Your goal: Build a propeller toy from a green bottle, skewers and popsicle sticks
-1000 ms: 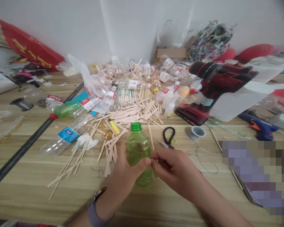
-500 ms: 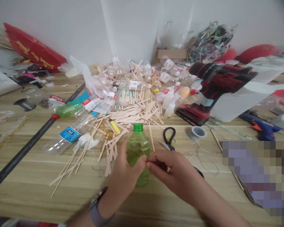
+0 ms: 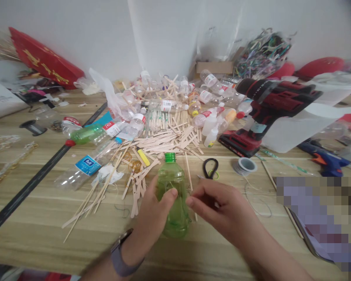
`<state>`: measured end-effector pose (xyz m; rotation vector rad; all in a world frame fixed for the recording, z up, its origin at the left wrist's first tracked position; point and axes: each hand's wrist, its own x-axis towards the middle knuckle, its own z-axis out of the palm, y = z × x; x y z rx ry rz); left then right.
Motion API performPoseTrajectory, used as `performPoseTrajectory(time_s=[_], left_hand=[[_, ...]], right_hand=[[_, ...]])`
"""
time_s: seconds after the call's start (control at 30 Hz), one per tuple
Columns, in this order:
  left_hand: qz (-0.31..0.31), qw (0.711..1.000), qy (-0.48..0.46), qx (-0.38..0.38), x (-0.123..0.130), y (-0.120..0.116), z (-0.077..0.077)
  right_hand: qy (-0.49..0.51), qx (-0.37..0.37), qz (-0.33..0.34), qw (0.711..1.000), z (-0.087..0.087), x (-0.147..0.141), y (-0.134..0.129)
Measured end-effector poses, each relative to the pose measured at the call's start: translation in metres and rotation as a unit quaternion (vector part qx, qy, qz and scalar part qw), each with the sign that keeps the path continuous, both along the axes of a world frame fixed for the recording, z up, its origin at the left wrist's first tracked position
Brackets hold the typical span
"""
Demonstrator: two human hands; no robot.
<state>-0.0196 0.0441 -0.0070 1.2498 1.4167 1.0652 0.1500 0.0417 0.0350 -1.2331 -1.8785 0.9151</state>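
One green bottle [image 3: 178, 212], left fingers [image 3: 167, 200] grasping it; right fingers [image 3: 196, 205] just beside, cannot tell grip

Left hand [image 3: 152, 208] grips green bottle [image 3: 177, 218], upright; right hand [image 3: 222, 203], curled, just right of it. Drill [image 3: 265, 117] stands farther, right.

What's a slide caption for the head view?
Left hand holds an upright green bottle, right hand close beside it, wooden sticks scattered behind.
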Motion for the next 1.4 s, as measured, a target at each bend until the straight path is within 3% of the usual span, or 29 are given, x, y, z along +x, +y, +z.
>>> performPoseTrajectory(time_s=[0.1, 0.57, 0.8, 1.03, 1.23, 1.4], left_hand=[[-0.003, 1.000, -0.011, -0.008, 0.001, -0.001, 0.001], [-0.051, 0.998, 0.037, 0.026, 0.005, -0.006, 0.009], [-0.058, 0.998, 0.013, -0.006, 0.004, -0.007, 0.012], [-0.095, 0.995, -0.001, -0.019, 0.004, -0.006, 0.014], [-0.107, 0.994, -0.006, -0.028, 0.004, -0.006, 0.018], [-0.101, 0.993, -0.051, -0.043, 0.003, -0.007, 0.013]], right_hand=[[0.021, 0.026, -0.058, 0.998, -0.005, -0.003, 0.003], [0.008, 0.086, -0.115, 0.990, -0.017, -0.013, 0.004], [0.035, 0.029, -0.111, 0.993, -0.016, -0.013, 0.008], [0.067, 0.022, -0.127, 0.989, -0.020, -0.014, 0.007], [0.142, -0.087, -0.103, 0.981, -0.014, -0.011, 0.010], [0.193, -0.132, -0.069, 0.970, -0.016, -0.007, 0.015]])
